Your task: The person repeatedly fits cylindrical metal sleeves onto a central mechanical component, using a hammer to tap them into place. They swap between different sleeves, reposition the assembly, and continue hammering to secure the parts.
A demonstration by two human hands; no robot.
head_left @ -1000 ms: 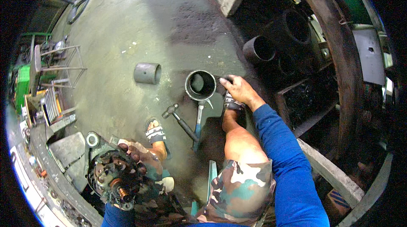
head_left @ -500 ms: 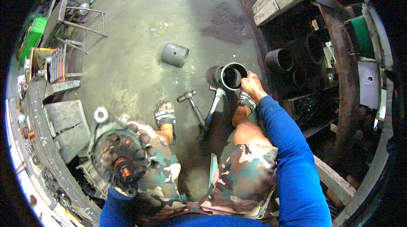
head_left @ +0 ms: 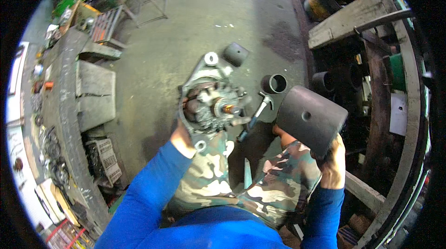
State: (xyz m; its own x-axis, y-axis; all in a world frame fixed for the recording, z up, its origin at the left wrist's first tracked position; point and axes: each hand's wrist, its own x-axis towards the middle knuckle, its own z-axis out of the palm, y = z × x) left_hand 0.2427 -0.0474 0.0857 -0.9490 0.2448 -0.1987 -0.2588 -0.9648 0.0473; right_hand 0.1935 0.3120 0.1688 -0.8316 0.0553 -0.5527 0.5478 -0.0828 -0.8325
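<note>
My left hand (head_left: 182,138) is closed on the rim of an alternator end housing with its rotor (head_left: 211,105); most of the fingers are hidden behind it. The housing has eyelet lugs at its top and bottom, and a copper-coloured slip-ring end sticks out of the claw-toothed rotor. In my right hand (head_left: 333,165) is a dark metal sleeve (head_left: 311,118) with a round hole in its side, tilted and raised above my right leg. The two parts are apart. Beyond them a hammer (head_left: 258,115) lies on the floor beside a short open sleeve (head_left: 275,84).
Another holed sleeve (head_left: 236,54) lies on the floor beyond the housing. A cluttered bench (head_left: 69,91) runs along the left, near a metal stool frame (head_left: 147,0). On the right stands a timber-framed rack (head_left: 346,26) with more sleeves (head_left: 321,81) inside.
My right hand has lifted a sleeve off the floor and brought it nearer. The alternator part in my left hand has moved up and right, over the gap between my legs.
</note>
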